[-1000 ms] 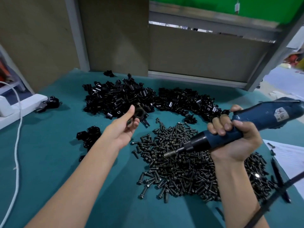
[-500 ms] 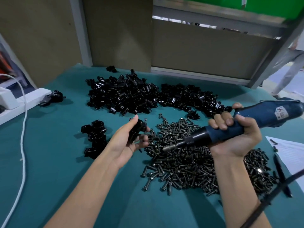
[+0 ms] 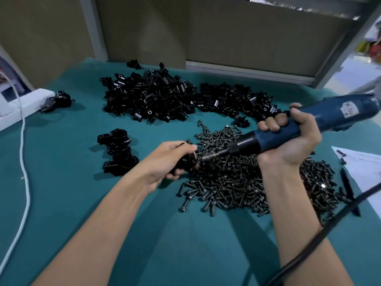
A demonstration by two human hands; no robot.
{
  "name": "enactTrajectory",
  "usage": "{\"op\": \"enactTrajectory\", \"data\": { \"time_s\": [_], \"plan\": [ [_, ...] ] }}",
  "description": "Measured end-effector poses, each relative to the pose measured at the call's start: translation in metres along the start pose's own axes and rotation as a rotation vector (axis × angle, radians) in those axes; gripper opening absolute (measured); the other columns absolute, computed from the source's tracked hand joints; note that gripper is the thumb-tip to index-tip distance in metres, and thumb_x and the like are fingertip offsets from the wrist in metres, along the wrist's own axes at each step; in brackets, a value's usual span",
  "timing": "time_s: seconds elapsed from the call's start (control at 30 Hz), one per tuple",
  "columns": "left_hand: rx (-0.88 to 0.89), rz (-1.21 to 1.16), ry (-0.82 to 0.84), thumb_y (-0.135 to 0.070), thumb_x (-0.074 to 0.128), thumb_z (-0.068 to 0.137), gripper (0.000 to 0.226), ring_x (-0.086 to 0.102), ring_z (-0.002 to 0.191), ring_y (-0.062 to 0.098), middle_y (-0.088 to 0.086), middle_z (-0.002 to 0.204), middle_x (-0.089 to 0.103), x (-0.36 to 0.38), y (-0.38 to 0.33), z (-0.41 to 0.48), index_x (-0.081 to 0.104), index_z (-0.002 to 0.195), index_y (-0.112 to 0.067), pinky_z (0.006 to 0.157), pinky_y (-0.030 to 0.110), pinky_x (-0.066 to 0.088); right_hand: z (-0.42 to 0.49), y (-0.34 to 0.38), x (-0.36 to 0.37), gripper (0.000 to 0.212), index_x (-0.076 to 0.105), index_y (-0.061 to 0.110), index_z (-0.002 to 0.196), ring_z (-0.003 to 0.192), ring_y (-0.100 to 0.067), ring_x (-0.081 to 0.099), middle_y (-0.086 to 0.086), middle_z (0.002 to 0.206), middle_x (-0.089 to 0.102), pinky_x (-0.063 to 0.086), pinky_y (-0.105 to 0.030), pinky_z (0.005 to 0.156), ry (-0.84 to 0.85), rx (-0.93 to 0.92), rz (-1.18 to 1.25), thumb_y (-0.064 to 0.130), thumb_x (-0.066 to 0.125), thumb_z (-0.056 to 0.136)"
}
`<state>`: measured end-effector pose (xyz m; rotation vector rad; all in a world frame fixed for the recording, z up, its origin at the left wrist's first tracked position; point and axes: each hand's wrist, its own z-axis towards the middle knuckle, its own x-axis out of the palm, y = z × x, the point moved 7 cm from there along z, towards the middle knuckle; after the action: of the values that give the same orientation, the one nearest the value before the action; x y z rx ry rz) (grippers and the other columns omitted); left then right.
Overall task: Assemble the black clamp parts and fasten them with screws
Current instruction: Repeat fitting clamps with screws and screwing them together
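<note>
- The clamp sits in my left hand, just over the near-left edge of the screws. My fingers are curled tight round it, so most of it is hidden.
- The tip of the driver is right at the clamp's right side. I can't tell if a screw is in the hole, or if the tip is on one.
- My right hand is wrapped all the way round the driver's blue body, like a fist.
- I think this is the screwing-in step. If the tip is not straight on the screw, it could slip off and poke my left fingers, which are very close.
- If I hold the clamp too loosely, the spin could twist it or push its parts out of line. Then the screw would go in crooked.
- The driver's black cord hangs over the near right of the screws. A tug could drag some off the table.
- Loose black parts are heaped at the far side. A few clamps lie just left of my left hand.
</note>
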<state>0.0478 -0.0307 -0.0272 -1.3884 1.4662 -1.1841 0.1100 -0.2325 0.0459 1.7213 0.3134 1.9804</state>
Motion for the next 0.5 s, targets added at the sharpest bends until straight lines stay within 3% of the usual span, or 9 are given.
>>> {"op": "enactTrajectory", "data": {
  "time_s": [0.2, 0.5],
  "plan": [
    [0.046, 0.066, -0.1, -0.02, 0.056, 0.094, 0.015, 0.036, 0.038, 0.01, 0.008, 0.073, 0.073, -0.0037, -0.0044, 0.0021, 0.063, 0.081, -0.015, 0.033, 0.015, 0.022, -0.001, 0.0, 0.0028, 0.009, 0.052, 0.016, 0.08, 0.046, -0.011, 0.041, 0.004, 0.056, 0.045, 0.04, -0.023, 0.05, 0.019, -0.012, -0.013, 0.009, 0.047, 0.082],
    [0.059, 0.088, -0.107, -0.015, 0.052, 0.093, 0.018, 0.035, 0.033, 0.011, 0.011, 0.065, 0.071, -0.0024, -0.0039, 0.0072, 0.057, 0.076, -0.013, 0.033, 0.015, 0.021, -0.0002, 0.0037, 0.0019, 0.011, 0.051, 0.015, 0.08, 0.045, -0.01, 0.04, 0.004, 0.055, 0.043, 0.038, -0.023, 0.049, -0.009, -0.018, 0.014, 0.01, 0.043, 0.086]
  ]
}}
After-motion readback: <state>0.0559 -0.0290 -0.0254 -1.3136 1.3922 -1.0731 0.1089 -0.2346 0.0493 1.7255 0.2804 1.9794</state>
